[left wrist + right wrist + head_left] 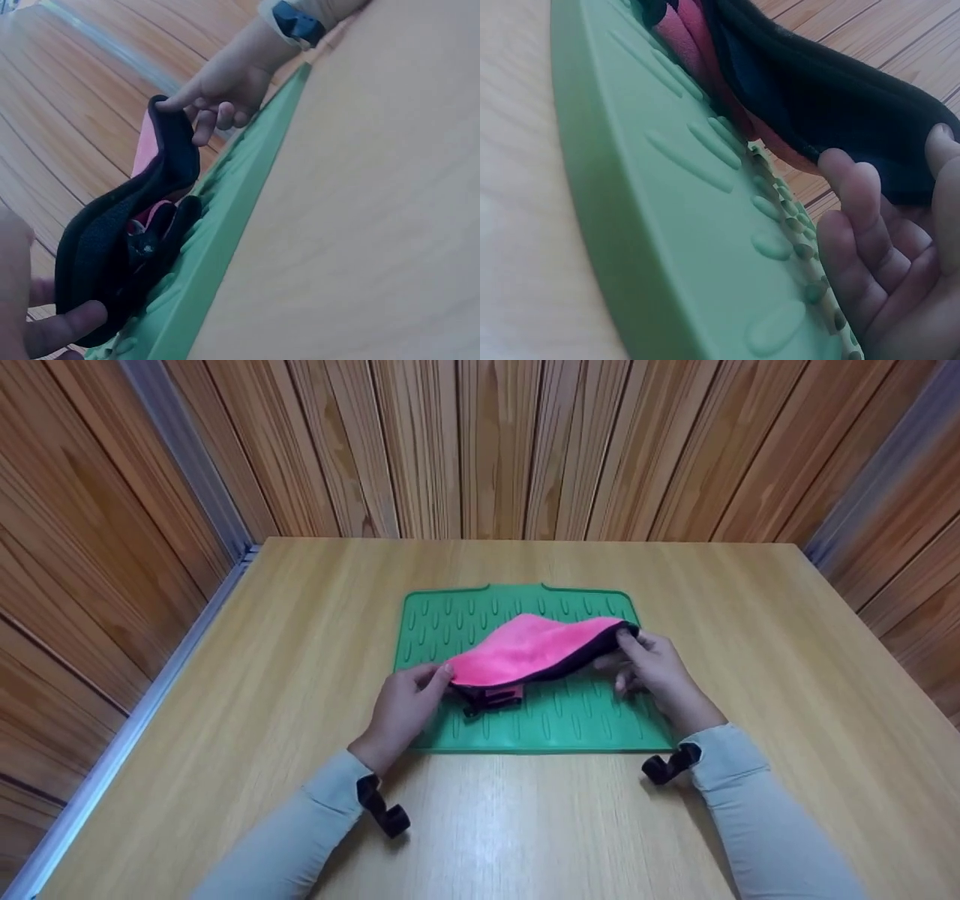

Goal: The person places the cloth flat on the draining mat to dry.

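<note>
A pink fabric piece (525,651) with black edging and a dark lining (112,225) is held up at both ends over a green ribbed mat (555,724). My left hand (405,701) pinches its left end between thumb and fingers. At the opposite end my right hand (660,671) pinches the black edge, thumb on one side, with the other fingers loosely bent below, as the right wrist view shows. Under the fabric, a folded pink and black part (499,696) hangs close over the mat; most of it is hidden.
The green mat lies on a light wooden table (315,607), its raised rim nearest my forearms. Wood-plank walls (495,450) stand behind and at both sides, with a metal rail (150,720) along the left edge. Black straps (386,810) hang from both sleeves.
</note>
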A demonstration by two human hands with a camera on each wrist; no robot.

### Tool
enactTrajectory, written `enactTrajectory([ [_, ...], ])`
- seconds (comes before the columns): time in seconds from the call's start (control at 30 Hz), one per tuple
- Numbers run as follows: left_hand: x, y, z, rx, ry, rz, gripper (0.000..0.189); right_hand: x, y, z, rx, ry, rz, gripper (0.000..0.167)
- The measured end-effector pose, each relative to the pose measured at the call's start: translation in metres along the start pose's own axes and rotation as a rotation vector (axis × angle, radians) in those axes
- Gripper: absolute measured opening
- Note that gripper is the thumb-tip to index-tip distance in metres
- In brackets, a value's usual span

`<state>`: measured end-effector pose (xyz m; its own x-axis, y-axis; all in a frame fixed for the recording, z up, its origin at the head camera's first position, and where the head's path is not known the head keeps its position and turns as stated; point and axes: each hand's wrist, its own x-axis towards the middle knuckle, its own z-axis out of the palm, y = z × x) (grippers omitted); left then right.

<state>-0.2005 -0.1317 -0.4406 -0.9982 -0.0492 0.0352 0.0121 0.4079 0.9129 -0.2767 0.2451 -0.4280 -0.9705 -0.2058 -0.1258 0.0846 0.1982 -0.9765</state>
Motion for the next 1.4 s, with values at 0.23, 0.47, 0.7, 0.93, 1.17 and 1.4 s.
enactTrajectory([
  [0.23,0.007,0.000,0.002,-0.062,0.060,-0.022,0.024,-0.002,0.000,-0.003,0.162,-0.026,-0.007,0.040],
  [0.47,0.009,0.001,-0.001,-0.102,0.097,-0.024,0.020,-0.003,-0.001,-0.003,0.297,0.012,-0.055,0.059],
  [0.7,0.010,0.003,-0.005,-0.147,0.133,0.005,0.021,-0.003,-0.004,-0.010,0.298,0.186,-0.102,0.054],
  [0.93,0.009,0.004,-0.010,-0.211,0.167,0.039,0.021,-0.001,-0.015,-0.009,0.400,0.395,-0.151,0.027],
  [1.17,0.009,0.006,-0.018,-0.248,0.167,0.042,0.026,-0.002,-0.018,-0.005,0.404,0.338,-0.237,0.023],
  [1.4,0.014,0.002,-0.017,-0.222,0.074,-0.094,0.032,0.003,-0.006,-0.011,0.244,0.151,-0.167,0.040],
])
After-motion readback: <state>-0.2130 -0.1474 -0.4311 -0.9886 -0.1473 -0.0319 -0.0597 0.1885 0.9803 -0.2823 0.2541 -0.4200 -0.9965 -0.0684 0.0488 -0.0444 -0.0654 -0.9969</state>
